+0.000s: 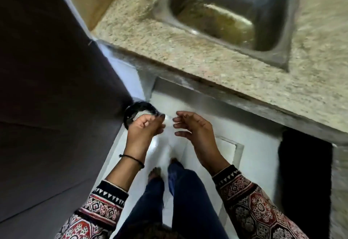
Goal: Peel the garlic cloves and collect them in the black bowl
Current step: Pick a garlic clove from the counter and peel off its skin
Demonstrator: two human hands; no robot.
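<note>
There is a single view, from a camera worn on the person's head, looking steeply down and a little forward. It is tilted, so the front edge of the stone counter runs on a slant from upper left to lower right. Beyond that edge, toward the top, the steel sink is seen from above. On the near side of the edge the view drops straight to the white floor and the person's own legs. The wide lens bends the outer parts, and the whole picture is blurred.
</note>
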